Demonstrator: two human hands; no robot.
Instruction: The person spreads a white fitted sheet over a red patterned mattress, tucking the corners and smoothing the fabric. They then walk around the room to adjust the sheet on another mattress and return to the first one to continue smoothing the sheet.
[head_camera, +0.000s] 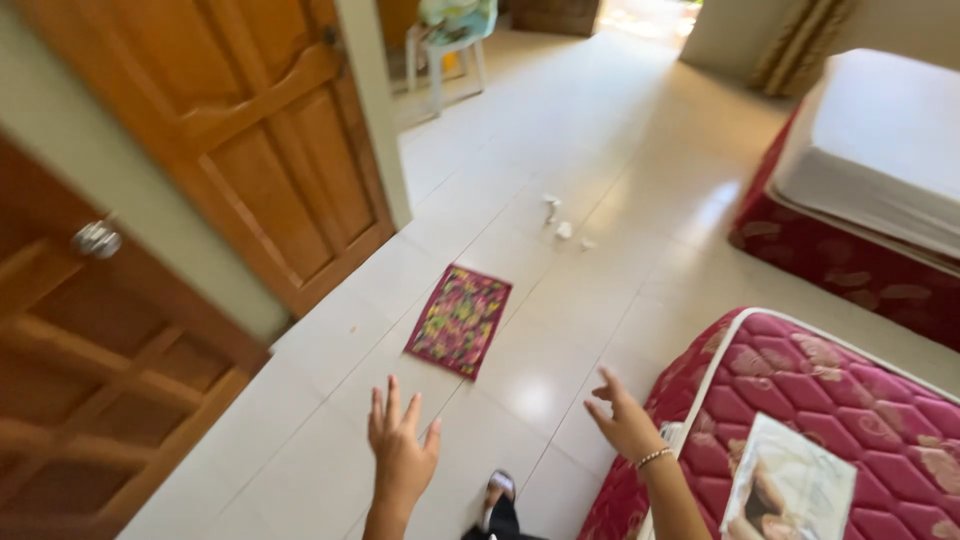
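- The left hand (402, 450) is held out low over the floor (560, 300), with its back to the camera. Its fingers are spread apart and point up the room. It holds nothing.
- The right hand (625, 420) is held out too, just beside the edge of the red mattress (850, 400). Its fingers are loose and apart, and it holds nothing. A thin bracelet (654, 458) sits on the wrist.
- Between the two arms, at the bottom of the view, a foot in a sandal (499, 488) stands on the pale tiles.
- On the red mattress, near the right arm, lies a glossy paper or packet (790, 490).
- A little way ahead of the left hand lies a small mat (459, 320) with pink and yellow patterns. It is flat on the floor and turned at a slant. Neither hand touches it.
- On the left are a dark wooden door with a round metal knob (97, 239) and a lighter wooden door (260, 130) past it.
- Past the mat, a few small white scraps (562, 225) lie on the tiles.
- On the right, farther off, is a second bed with a white mattress (880, 140) on a red base. A gap of floor runs between the two beds.
- The middle of the floor is wide and open up to a white chair (450, 45) far at the back.
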